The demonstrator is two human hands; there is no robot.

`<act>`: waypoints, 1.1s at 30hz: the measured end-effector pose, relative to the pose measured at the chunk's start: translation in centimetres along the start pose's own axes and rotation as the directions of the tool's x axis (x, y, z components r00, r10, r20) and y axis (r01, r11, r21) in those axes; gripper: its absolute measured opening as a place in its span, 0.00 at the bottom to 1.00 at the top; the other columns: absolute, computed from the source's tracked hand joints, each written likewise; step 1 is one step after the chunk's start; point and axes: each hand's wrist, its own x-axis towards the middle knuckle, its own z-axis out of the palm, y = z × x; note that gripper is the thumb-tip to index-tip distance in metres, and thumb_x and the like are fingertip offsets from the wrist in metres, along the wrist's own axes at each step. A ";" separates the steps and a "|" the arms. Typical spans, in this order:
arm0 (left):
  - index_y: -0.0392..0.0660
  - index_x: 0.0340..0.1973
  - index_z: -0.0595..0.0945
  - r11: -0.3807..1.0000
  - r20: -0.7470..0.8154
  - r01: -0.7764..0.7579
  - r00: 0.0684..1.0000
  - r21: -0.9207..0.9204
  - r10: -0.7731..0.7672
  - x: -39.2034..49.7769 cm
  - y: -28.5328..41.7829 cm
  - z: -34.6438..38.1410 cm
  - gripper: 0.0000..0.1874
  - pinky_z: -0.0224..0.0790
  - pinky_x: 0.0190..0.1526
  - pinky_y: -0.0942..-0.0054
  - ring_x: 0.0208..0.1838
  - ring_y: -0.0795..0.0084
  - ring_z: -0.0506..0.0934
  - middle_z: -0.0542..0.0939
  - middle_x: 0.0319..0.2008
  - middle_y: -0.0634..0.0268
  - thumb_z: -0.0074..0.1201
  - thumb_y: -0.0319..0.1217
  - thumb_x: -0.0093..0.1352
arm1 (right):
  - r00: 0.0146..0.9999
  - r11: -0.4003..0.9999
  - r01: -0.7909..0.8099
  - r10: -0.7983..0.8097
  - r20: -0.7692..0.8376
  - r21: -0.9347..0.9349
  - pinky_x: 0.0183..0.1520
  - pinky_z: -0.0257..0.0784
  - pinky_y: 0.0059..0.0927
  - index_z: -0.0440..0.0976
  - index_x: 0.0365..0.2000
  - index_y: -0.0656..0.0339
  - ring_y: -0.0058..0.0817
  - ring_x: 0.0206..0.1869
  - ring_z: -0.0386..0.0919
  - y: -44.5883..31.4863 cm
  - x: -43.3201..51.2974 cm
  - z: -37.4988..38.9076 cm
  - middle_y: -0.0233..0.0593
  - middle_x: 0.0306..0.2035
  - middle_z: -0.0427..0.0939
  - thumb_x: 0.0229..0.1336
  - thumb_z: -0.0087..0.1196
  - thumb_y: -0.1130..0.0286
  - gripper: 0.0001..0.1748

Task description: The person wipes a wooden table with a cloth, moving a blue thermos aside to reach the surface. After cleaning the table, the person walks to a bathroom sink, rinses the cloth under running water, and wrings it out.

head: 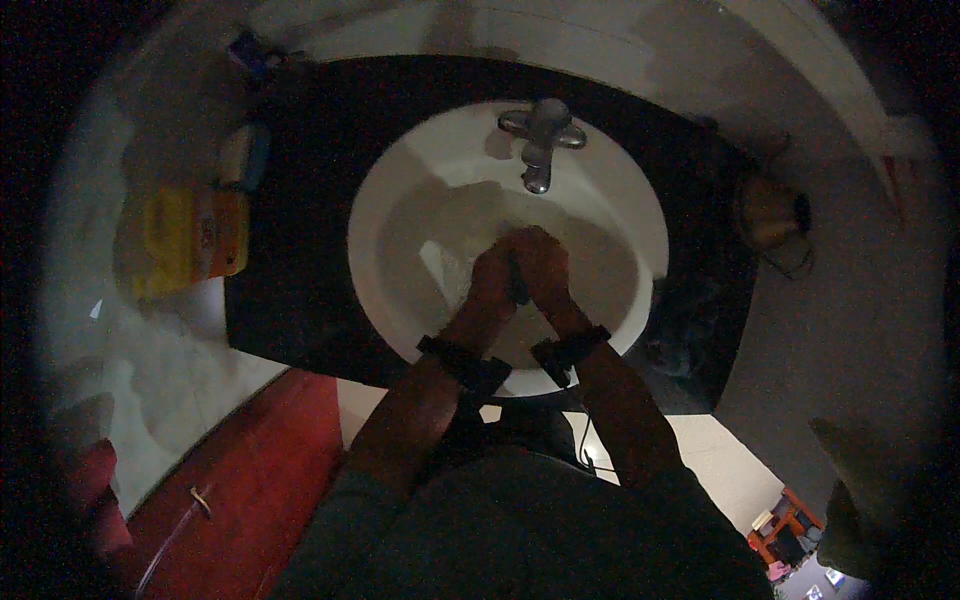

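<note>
My left hand (pixel 495 274) and my right hand (pixel 545 262) are pressed together over the bowl of a white oval washbasin (pixel 375 217). Their fingers curl inward and point toward the tap. Between the palms shows a small dark patch; shadow hides whether it is a held object. A chrome tap (pixel 538 161) with two side handles stands at the basin's far rim, beyond my fingertips. Both wrists wear dark bands. Left of my hands, a pale bright patch and what looks like shallow water lie in the bowl.
Black countertop (pixel 300 225) surrounds the basin. A yellow-and-orange packet (pixel 199 236) bearing writing and a pale-and-blue item (pixel 246 157) are at the left. To the right is a brass-coloured vessel (pixel 772 214). A red door (pixel 255 465) stands at lower left.
</note>
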 end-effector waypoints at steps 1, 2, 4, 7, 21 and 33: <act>0.45 0.51 0.82 0.976 -0.008 -0.153 0.988 0.156 0.157 0.0 -0.6 0.5 0.15 0.76 0.45 0.65 0.46 0.68 0.81 0.83 0.45 0.63 0.53 0.41 0.78 | 1.000 0.991 0.010 -0.008 0.019 -0.131 0.52 0.80 0.45 0.82 0.43 0.60 0.48 0.47 0.83 0.0 -0.2 0.2 0.48 0.46 0.83 0.63 0.57 0.67 0.12; 0.45 0.48 0.83 0.914 -0.005 -0.199 0.977 0.354 0.215 0.0 -0.8 0.7 0.13 0.76 0.42 0.64 0.44 0.69 0.81 0.83 0.42 0.64 0.53 0.40 0.78 | 0.999 0.966 0.021 -0.011 0.039 -0.259 0.50 0.80 0.45 0.82 0.41 0.60 0.47 0.46 0.84 0.2 -0.2 0.4 0.47 0.44 0.83 0.63 0.57 0.67 0.11; 0.45 0.45 0.84 0.664 -0.024 -0.145 0.971 0.733 0.238 0.0 -1.1 1.5 0.12 0.77 0.40 0.62 0.42 0.68 0.83 0.84 0.40 0.64 0.53 0.39 0.77 | 0.997 0.914 -0.012 0.040 0.060 -0.405 0.47 0.81 0.44 0.81 0.38 0.59 0.46 0.43 0.84 0.9 0.0 0.9 0.47 0.41 0.83 0.63 0.56 0.67 0.09; 0.45 0.45 0.84 -0.050 0.145 -0.136 0.923 0.989 0.355 -0.4 -0.8 2.6 0.10 0.78 0.44 0.58 0.45 0.61 0.84 0.85 0.42 0.60 0.57 0.36 0.73 | 0.997 0.876 -0.073 0.078 -0.008 -0.476 0.43 0.81 0.45 0.81 0.35 0.58 0.46 0.41 0.84 2.1 0.6 1.2 0.47 0.38 0.83 0.63 0.57 0.66 0.07; 0.39 0.60 0.76 -0.030 0.456 -0.482 0.804 0.876 0.382 1.0 -3.9 -2.2 0.24 0.78 0.56 0.56 0.59 0.49 0.80 0.81 0.55 0.50 0.60 0.37 0.73 | 0.961 0.958 -0.274 0.270 0.064 0.083 0.50 0.79 0.40 0.80 0.47 0.63 0.42 0.46 0.83 0.2 -2.0 -2.8 0.48 0.42 0.84 0.72 0.52 0.62 0.16; 0.37 0.57 0.79 0.635 0.107 -0.145 0.989 0.758 0.099 -7.1 9.9 1.0 0.23 0.81 0.51 0.67 0.49 0.65 0.84 0.84 0.49 0.58 0.65 0.35 0.69 | 0.813 0.076 -0.492 0.398 0.426 0.867 0.66 0.71 0.41 0.59 0.74 0.55 0.38 0.65 0.73 -10.1 -0.7 -8.4 0.43 0.67 0.70 0.78 0.44 0.44 0.37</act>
